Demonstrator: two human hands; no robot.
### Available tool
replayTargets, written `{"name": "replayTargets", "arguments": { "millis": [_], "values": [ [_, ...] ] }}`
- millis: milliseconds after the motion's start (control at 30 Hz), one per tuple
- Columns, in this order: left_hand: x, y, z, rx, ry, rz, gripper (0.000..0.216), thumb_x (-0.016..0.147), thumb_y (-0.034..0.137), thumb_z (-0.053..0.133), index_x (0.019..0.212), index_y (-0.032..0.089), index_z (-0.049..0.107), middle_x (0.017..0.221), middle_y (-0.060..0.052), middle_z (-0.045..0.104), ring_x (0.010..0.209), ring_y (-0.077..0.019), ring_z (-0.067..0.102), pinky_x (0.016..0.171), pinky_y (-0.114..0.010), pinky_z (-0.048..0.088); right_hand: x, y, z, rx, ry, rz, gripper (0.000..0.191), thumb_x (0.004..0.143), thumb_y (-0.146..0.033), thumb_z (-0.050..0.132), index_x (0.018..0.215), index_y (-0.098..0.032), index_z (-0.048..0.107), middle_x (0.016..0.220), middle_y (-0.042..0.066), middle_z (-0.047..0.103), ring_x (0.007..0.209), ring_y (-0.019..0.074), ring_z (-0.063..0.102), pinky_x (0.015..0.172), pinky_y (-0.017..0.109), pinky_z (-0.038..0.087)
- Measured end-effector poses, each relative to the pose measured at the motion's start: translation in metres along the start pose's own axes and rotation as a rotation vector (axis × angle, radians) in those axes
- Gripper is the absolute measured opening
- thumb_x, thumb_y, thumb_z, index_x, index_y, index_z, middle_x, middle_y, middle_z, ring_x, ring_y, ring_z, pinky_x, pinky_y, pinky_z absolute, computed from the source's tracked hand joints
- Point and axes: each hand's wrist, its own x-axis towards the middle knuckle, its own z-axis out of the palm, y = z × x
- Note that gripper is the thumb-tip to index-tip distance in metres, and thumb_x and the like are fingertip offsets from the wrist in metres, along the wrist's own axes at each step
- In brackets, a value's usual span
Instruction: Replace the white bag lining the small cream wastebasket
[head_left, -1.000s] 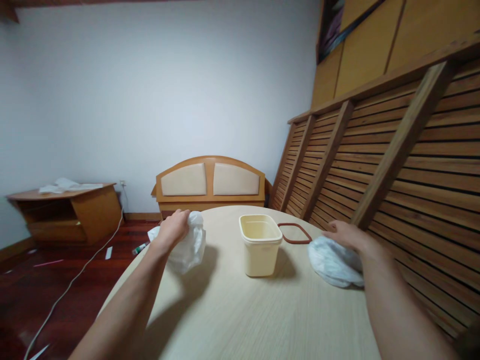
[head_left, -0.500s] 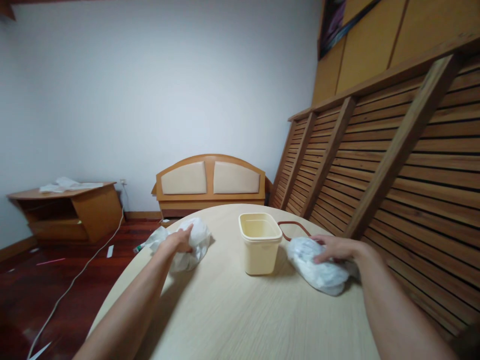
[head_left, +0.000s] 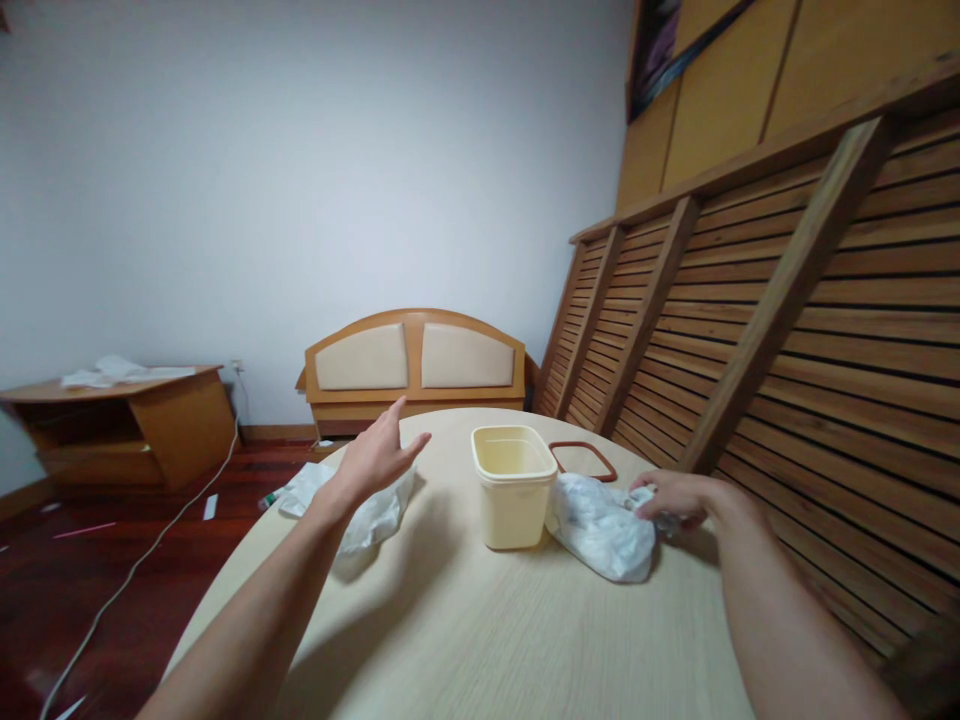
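Observation:
My left hand (head_left: pixel 379 456) hovers open, fingers spread, just above a crumpled white plastic bag (head_left: pixel 352 510) lying near the left edge of the round pale table (head_left: pixel 480 620). My right hand (head_left: pixel 673 495) is closed on the end of a second, fuller white bag (head_left: pixel 600 512), which lies on the table and touches the right side of an open cream plastic tub (head_left: pixel 514 485). A brown rectangular sealing ring (head_left: pixel 583 461) lies flat behind the tub and the bag.
Slatted wooden bed frames (head_left: pixel 750 320) lean against the wall close on the right. Beyond the table stand a padded wooden headboard (head_left: pixel 416 362) and a low corner desk (head_left: pixel 112 420) with papers. A white cable (head_left: pixel 135 575) and small litter lie on the dark red floor.
My left hand set the left bag down on the table, let go and lifted open. My right hand dragged the right bag leftwards until it touched the tub.

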Motion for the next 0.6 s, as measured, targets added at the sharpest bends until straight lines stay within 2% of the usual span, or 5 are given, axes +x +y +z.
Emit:
{"name": "replayTargets", "arguments": {
  "millis": [67, 133, 233, 400, 600],
  "values": [
    [-0.007, 0.016, -0.006, -0.175, 0.067, 0.066, 0.069, 0.09, 0.052, 0.052, 0.147, 0.017, 0.036, 0.142, -0.016, 0.055, 0.112, -0.0281, 0.066, 0.093, -0.041, 0.051, -0.015, -0.016, -0.009, 0.04, 0.046, -0.142, 0.045, 0.056, -0.03, 0.073, 0.1, -0.021, 0.066, 0.091, 0.006, 0.071, 0.078, 0.0224, 0.067, 0.056, 0.027, 0.049],
    [-0.016, 0.034, -0.01, -0.391, 0.102, 0.141, 0.059, 0.089, 0.049, 0.055, 0.137, 0.017, 0.045, 0.129, -0.015, 0.064, 0.104, -0.0258, 0.068, 0.083, -0.038, 0.054, -0.038, -0.037, -0.019, 0.09, 0.087, -0.366, 0.042, 0.061, -0.029, 0.071, 0.101, -0.019, 0.065, 0.093, 0.007, 0.069, 0.081, 0.0212, 0.066, 0.063, 0.026, 0.052],
    [-0.032, 0.06, -0.012, -0.662, 0.054, 0.213, 0.043, 0.089, 0.048, 0.057, 0.119, 0.017, 0.057, 0.111, -0.013, 0.07, 0.097, -0.0235, 0.069, 0.07, -0.033, 0.055, -0.077, -0.07, -0.025, 0.091, 0.144, -0.635, 0.038, 0.071, -0.031, 0.069, 0.106, -0.019, 0.062, 0.095, 0.005, 0.068, 0.086, 0.0215, 0.065, 0.072, 0.029, 0.054],
    [-0.062, 0.096, -0.007, -0.814, -0.078, 0.315, 0.034, 0.089, 0.041, 0.061, 0.114, 0.018, 0.057, 0.102, -0.01, 0.071, 0.09, -0.0198, 0.069, 0.063, -0.027, 0.054, -0.123, -0.113, -0.004, 0.097, 0.218, -0.931, 0.044, 0.077, -0.021, 0.067, 0.118, -0.022, 0.053, 0.1, 0.003, 0.067, 0.089, 0.0194, 0.066, 0.074, 0.028, 0.054],
    [-0.079, 0.111, -0.006, -0.887, -0.178, 0.391, 0.036, 0.084, 0.034, 0.068, 0.115, 0.02, 0.057, 0.1, -0.007, 0.07, 0.08, -0.0168, 0.068, 0.056, -0.022, 0.052, -0.144, -0.146, 0.026, 0.059, 0.176, -1.124, 0.043, 0.075, -0.011, 0.066, 0.114, -0.023, 0.052, 0.098, 0.001, 0.065, 0.085, 0.0159, 0.066, 0.071, 0.025, 0.054]
  ]
}}
